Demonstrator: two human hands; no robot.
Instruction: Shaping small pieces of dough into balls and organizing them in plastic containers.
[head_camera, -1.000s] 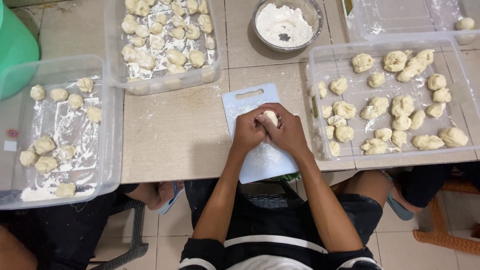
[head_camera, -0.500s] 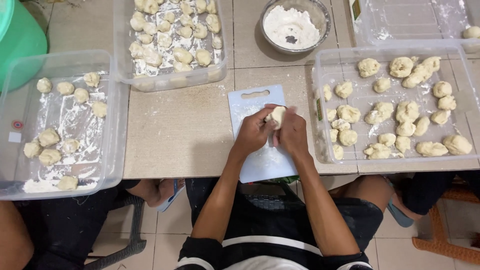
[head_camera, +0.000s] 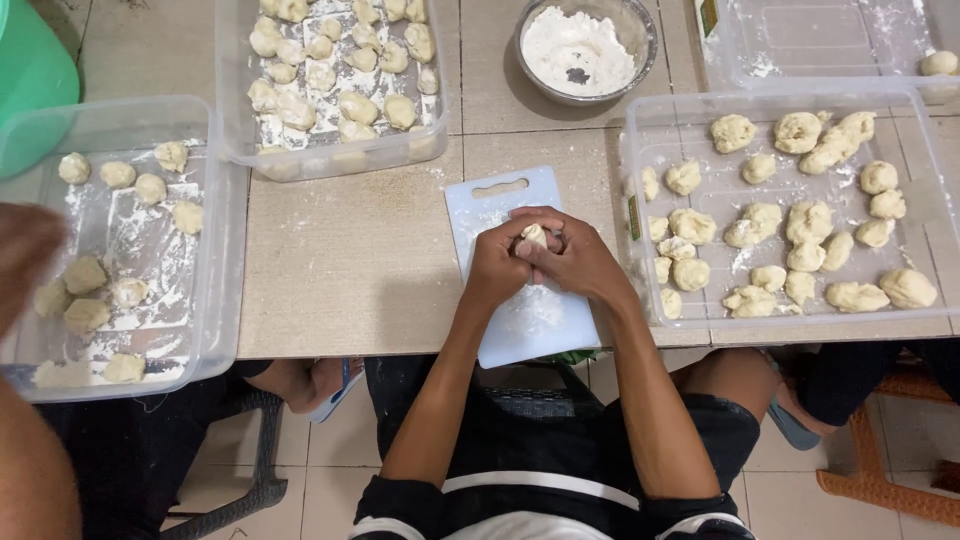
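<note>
Both my hands meet over a small white cutting board (head_camera: 520, 330) dusted with flour. My left hand (head_camera: 498, 268) and my right hand (head_camera: 575, 258) together pinch one pale dough piece (head_camera: 534, 236) between the fingertips, just above the board. To my right a clear plastic tub (head_camera: 640, 150) holds several irregular dough lumps (head_camera: 800, 225). Straight ahead, a second clear tub (head_camera: 330, 160) holds several small shaped dough pieces.
A metal bowl of flour (head_camera: 585, 50) stands behind the board. A clear tub (head_camera: 215, 300) at left holds several shaped pieces on flour; another person's blurred hand (head_camera: 25, 255) reaches over it. A green bucket (head_camera: 30, 70) is far left, an almost bare tub (head_camera: 830, 40) far right.
My hands stay together over the board, kneading the dough piece with small finger shifts. Another person's hand has come in over the left tub.
</note>
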